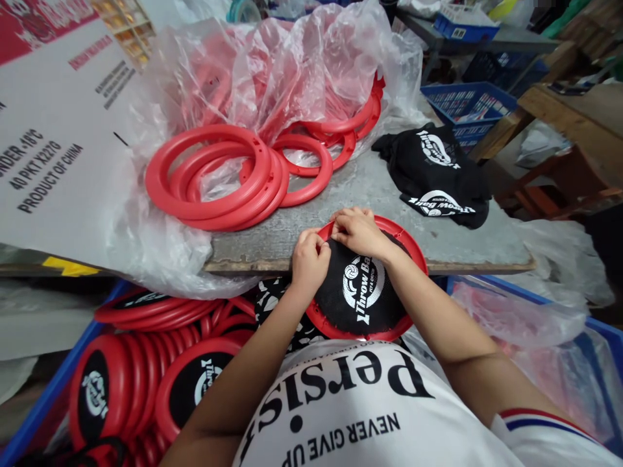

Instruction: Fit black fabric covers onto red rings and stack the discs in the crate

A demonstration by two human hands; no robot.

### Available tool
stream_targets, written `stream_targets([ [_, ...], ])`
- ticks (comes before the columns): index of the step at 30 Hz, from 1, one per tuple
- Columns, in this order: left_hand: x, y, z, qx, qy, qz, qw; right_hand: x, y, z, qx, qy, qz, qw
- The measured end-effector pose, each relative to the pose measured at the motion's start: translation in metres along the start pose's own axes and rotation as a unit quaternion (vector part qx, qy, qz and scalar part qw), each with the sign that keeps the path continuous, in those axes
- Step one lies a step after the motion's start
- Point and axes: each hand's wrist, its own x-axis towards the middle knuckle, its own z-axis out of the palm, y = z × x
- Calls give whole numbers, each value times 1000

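Note:
A red plastic ring [415, 243] with a round black fabric piece [384, 305] across it leans between the bench edge and my body. White "Throw Ball" lettering shows on the fabric. At the ring's upper left rim, my left hand [310, 261] is closed, thumb and fingers pinching the fabric edge. Close beside it, my right hand [357, 230] has its fingers bent over the top rim, also pinching the fabric edge. Exactly what lies under the fingertips is hidden. A pile of black printed fabric pieces [438, 172] lies on the bench to the right.
Red rings [207, 206] are stacked on the grey bench [253, 251], with more inside a clear plastic bag [302, 58] behind. A printed carton [58, 130] stands at left. Below, a blue crate [53, 395] holds finished-looking red discs [92, 389]; another blue crate [603, 331] holds plastic bags.

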Motion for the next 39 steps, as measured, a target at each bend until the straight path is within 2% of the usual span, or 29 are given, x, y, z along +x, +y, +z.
stream_targets([
  [14,0,-1,2,6,10,-8,1000,-2,-4,-1,6,6,12,1000],
  [22,4,-2,5,59,-3,-27,998,0,-6,5,-5,21,27,999],
  [30,6,0,5,67,0,-39,997,-1,-7,3,-1,23,33,999],
  [39,1,5,-1,141,-69,-53,986,-3,-6,-2,-2,-9,34,999],
])
